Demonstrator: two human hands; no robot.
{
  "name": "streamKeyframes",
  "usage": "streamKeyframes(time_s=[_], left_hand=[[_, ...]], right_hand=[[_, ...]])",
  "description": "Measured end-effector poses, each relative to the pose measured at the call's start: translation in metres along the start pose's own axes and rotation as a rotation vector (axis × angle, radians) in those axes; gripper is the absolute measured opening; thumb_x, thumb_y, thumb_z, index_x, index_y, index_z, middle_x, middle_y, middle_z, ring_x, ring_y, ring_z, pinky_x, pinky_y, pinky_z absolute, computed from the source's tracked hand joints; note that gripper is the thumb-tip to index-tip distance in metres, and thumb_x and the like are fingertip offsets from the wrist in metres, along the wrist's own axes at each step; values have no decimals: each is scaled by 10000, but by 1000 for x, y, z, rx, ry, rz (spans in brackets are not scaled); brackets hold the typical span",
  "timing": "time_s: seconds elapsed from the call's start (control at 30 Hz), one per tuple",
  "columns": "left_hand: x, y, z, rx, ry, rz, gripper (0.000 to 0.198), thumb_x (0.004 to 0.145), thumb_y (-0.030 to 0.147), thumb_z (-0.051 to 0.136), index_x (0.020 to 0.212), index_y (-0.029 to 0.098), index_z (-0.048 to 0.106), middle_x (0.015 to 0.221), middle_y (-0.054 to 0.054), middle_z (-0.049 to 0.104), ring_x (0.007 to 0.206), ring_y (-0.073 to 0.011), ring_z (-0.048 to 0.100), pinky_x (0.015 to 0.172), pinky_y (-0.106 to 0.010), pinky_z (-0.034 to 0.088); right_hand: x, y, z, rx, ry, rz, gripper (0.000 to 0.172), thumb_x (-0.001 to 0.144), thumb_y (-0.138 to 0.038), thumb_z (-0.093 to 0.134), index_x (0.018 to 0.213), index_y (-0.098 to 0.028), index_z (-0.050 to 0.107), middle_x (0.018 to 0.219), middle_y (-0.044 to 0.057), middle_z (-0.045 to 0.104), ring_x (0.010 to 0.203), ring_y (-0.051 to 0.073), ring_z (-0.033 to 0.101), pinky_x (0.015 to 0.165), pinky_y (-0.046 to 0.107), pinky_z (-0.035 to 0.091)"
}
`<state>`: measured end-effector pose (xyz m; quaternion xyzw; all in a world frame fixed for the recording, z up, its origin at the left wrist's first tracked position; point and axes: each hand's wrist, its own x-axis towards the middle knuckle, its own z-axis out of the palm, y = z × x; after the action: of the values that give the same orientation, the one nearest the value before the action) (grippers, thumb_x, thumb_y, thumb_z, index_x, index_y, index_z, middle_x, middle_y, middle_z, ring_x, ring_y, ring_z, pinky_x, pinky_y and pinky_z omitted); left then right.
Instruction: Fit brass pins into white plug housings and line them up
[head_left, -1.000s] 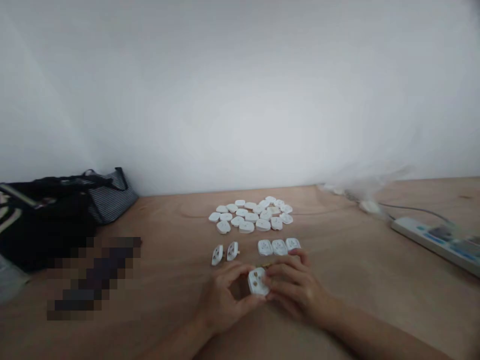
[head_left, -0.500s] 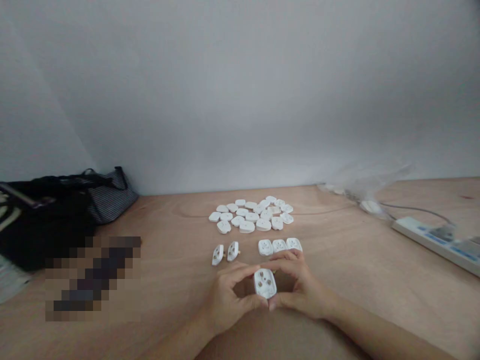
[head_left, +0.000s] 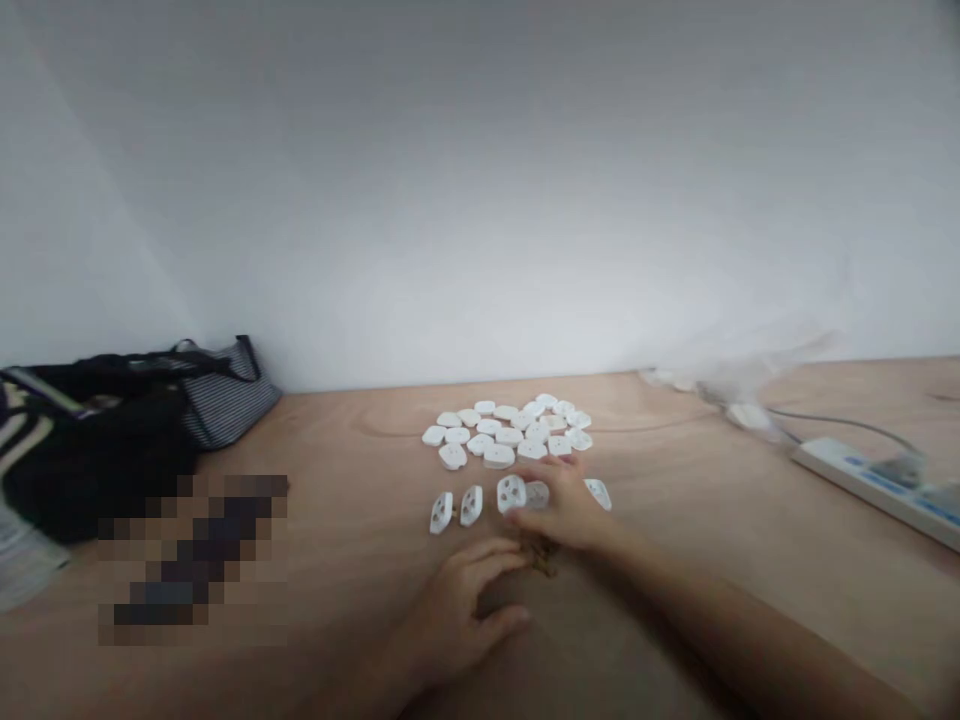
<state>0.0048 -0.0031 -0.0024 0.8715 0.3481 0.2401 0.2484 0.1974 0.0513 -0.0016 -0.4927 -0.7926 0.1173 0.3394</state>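
a white plug shell (head_left: 511, 492) is lying face up on the wooden table (head_left: 712, 560), at the left end of a short row, just beside the right hand (head_left: 561, 508). the fingers (head_left: 551, 500) of that hand are spread wide over the next shell (head_left: 536, 494), and no grip can be made out. the left hand (head_left: 457, 600) is rested on the table, its fingers loosely curled, with nothing held. a small brownish bit (head_left: 541, 556) is seen below the right hand, too blurred to name. the step in hand is judged to be the laying of shells in this row; a lift of the right fingers would be called for to free it. behind the row a heap of shells (head_left: 510, 432) is gathered, two pinned shells (head_left: 471, 505) are set to the left, and a power strip (head_left: 862, 482) is placed off to the right.
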Motion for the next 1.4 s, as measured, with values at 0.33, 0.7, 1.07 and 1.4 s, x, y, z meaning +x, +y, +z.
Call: streamKeyframes(time_s=[0.33, 0.7, 1.07, 1.4], left_hand=[[2, -5, 4, 47, 38, -54, 383, 751, 232, 669, 1128, 179, 628, 1176, -96, 634, 1078, -251, 583, 959, -388, 446], [8, -3, 7, 54, 86, -52, 227, 820, 206, 586, 1017, 165, 689, 1045, -85, 688, 972, -221, 628, 884, -337, 483], [8, -7, 8, 57, 178, -32, 146, 840, 158, 535, 754, 177, 652, 778, -30, 669, 765, -175, 625, 709, -263, 486], [5, 3, 8, -22, 366, 205, 115, 844, 118, 563, 855, 180, 660, 833, -42, 692, 794, -162, 646, 727, -257, 516]], right_hand=[[6, 10, -1, -163, -59, -12, 519, 721, -475, 663, 1177, -247, 565, 1043, 70, 653, 1025, 277, 503, 908, 462, 248], [-20, 30, -25, -266, -157, -33, 358, 704, -448, 685, 1026, -295, 656, 1146, 55, 597, 1056, 288, 468, 871, 450, 258], [-62, 12, -29, 18, -54, 29, 370, 606, -385, 743, 939, -251, 654, 894, 29, 627, 889, 236, 541, 880, 417, 284], [-64, -6, -28, 76, -121, -100, 369, 654, -339, 701, 1017, -301, 644, 865, -9, 685, 886, 230, 541, 895, 417, 261]])
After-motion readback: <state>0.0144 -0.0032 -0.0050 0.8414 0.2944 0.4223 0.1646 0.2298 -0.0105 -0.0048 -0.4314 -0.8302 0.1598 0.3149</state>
